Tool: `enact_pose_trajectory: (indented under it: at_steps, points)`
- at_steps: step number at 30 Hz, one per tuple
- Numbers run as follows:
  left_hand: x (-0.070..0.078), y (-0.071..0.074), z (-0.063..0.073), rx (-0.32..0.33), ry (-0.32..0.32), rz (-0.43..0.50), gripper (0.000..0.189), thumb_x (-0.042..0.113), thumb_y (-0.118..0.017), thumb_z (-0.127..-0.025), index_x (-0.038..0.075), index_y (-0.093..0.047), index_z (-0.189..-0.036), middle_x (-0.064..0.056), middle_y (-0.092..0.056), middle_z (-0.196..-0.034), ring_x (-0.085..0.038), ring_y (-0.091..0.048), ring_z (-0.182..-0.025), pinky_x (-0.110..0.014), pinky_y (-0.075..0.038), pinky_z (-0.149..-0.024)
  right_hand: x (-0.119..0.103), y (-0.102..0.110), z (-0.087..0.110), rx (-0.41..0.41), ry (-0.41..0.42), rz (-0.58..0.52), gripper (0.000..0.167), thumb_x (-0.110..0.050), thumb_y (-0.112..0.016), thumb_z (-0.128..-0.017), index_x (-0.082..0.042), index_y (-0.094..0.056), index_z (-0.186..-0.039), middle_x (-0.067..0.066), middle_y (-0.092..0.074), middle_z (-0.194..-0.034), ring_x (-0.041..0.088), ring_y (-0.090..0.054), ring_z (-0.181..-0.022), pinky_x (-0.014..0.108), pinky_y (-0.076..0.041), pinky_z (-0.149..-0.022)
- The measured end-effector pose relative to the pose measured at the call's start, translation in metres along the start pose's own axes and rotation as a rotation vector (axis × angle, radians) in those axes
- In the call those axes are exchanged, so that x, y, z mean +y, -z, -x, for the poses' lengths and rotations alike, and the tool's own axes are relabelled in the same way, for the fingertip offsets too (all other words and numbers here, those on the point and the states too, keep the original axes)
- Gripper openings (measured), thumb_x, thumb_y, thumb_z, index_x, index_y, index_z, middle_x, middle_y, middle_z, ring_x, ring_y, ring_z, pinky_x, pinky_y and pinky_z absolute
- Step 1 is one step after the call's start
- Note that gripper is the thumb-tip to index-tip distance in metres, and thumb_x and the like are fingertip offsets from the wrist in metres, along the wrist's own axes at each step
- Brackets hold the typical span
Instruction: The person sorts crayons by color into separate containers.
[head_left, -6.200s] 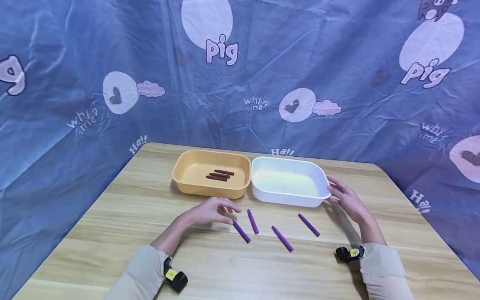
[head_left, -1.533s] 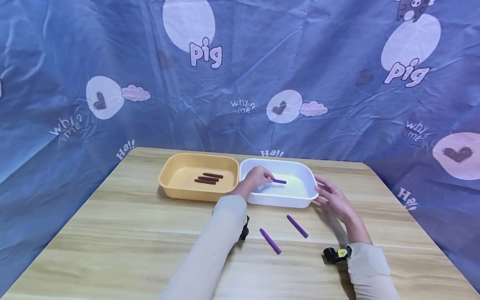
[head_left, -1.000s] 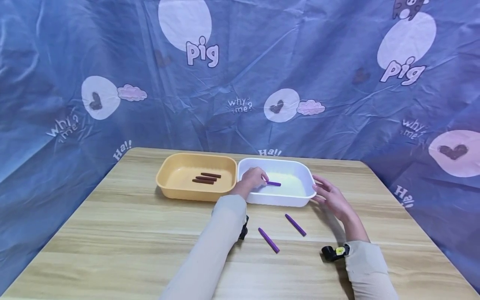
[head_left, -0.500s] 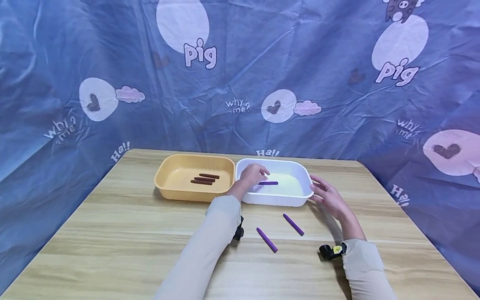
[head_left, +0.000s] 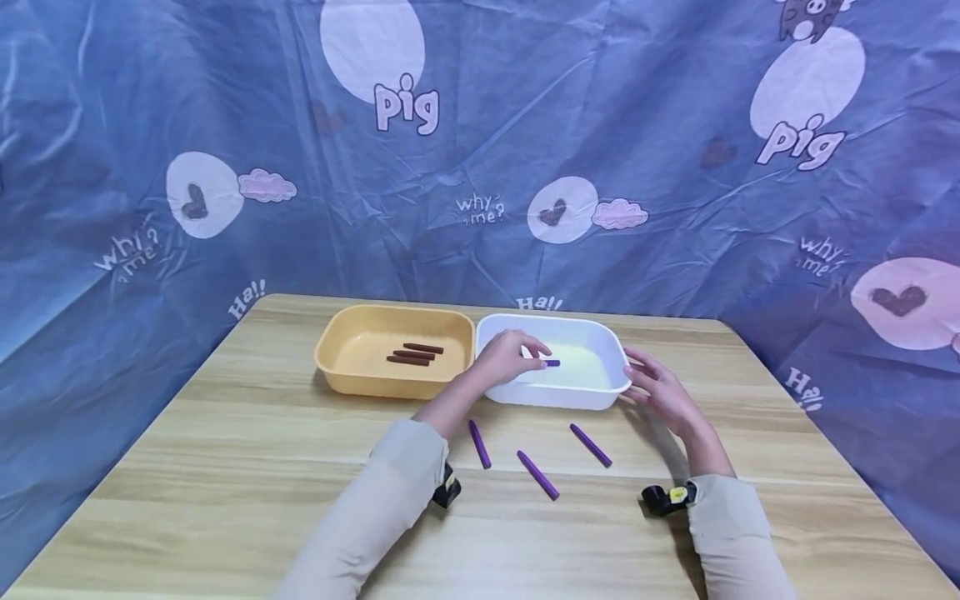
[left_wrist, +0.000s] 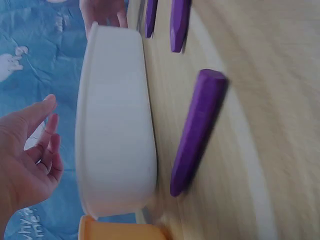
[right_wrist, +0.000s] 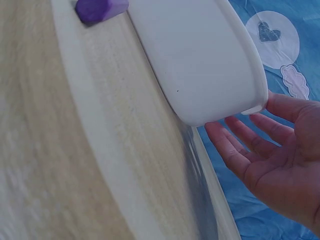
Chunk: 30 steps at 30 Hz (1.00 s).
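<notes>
Reference: head view, 12 o'clock at the far edge of the tabletop [head_left: 262, 483]. From my station I read the positions as follows.

Left unit: the left hand [head_left: 506, 358] is over the 9 o'clock half of the white tray [head_left: 555, 397]. Its grip is relaxed; my left wrist view shows thumb and fingers apart, with nothing held between them. At the hand's 3 o'clock, one purple stick [head_left: 552, 362] shows inside the white tray (the fingers mask its other end).

Right unit: the right hand [head_left: 666, 398] is at the 3 o'clock end of the white tray. Its grip is spread, not clenched; I see fingertips touching the tray's outer end wall and rim.

Loose parts: three purple sticks rest on the tabletop, well apart from each other. Relative to the white tray I log the near-left stick [head_left: 480, 443] at 7 o'clock, the middle stick [head_left: 538, 475] at 6 and the near-right stick [head_left: 591, 446] at 5.

Adjacent container: the tan tray [head_left: 397, 387] stands at the white tray's 9 o'clock, rim against rim as far as I can see. It contains three brown sticks [head_left: 423, 347], lying side by side.

Background: a blue printed cloth [head_left: 420, 275] hangs behind the tabletop at 12 o'clock.
</notes>
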<state>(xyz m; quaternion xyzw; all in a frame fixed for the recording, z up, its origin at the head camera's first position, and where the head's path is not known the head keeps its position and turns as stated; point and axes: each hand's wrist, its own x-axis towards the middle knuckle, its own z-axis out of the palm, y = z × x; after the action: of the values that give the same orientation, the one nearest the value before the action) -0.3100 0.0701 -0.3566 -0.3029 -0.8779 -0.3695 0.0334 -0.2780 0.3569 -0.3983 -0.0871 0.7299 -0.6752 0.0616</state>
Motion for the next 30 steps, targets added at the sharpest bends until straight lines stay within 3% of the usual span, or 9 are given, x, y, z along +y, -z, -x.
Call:
enact_pose_trajectory:
  at_steps: [5, 12, 21, 30]
  points:
    - [0.004, 0.009, 0.025, -0.003, -0.014, 0.048, 0.017, 0.016, -0.072, -0.081, 0.013, -0.073, -0.098, 0.007, -0.06, -0.08, -0.01, -0.049, -0.072, -0.021, -0.04, -0.062, 0.002, 0.0, -0.001, 0.001, -0.003, -0.001, 0.058, -0.013, -0.044, -0.098, 0.007, -0.012, -0.143, 0.032, -0.024, -0.135, 0.013, -0.055, -0.103, 0.03, -0.045, -0.088]
    - [0.005, 0.016, 0.054, -0.052, -0.025, 0.052, 0.019, 0.017, -0.07, -0.082, 0.014, -0.071, -0.101, 0.008, -0.063, -0.085, -0.013, -0.051, -0.078, -0.022, -0.04, -0.067, 0.0, 0.0, 0.0, -0.003, 0.013, -0.019, 0.058, -0.011, -0.045, -0.097, 0.008, -0.013, -0.142, 0.025, -0.033, -0.13, 0.013, -0.056, -0.101, 0.03, -0.046, -0.086]
    - [-0.001, 0.017, 0.075, -0.096, -0.06, 0.09, 0.019, 0.018, -0.07, -0.082, 0.015, -0.072, -0.1, 0.006, -0.065, -0.094, -0.013, -0.053, -0.083, -0.022, -0.041, -0.069, -0.001, -0.001, -0.002, 0.009, -0.009, -0.055, 0.059, -0.011, -0.046, -0.097, 0.007, -0.012, -0.142, 0.032, -0.023, -0.134, 0.014, -0.055, -0.103, 0.03, -0.046, -0.087]
    - [-0.015, 0.016, 0.092, -0.1, -0.006, 0.189, 0.018, 0.012, -0.07, -0.082, 0.01, -0.071, -0.099, 0.004, -0.066, -0.098, -0.014, -0.055, -0.083, -0.029, -0.046, -0.072, -0.002, -0.001, 0.0, -0.003, 0.013, -0.055, 0.059, -0.01, -0.046, -0.097, 0.008, -0.012, -0.142, 0.018, -0.04, -0.124, 0.016, -0.055, -0.104, 0.03, -0.046, -0.087]
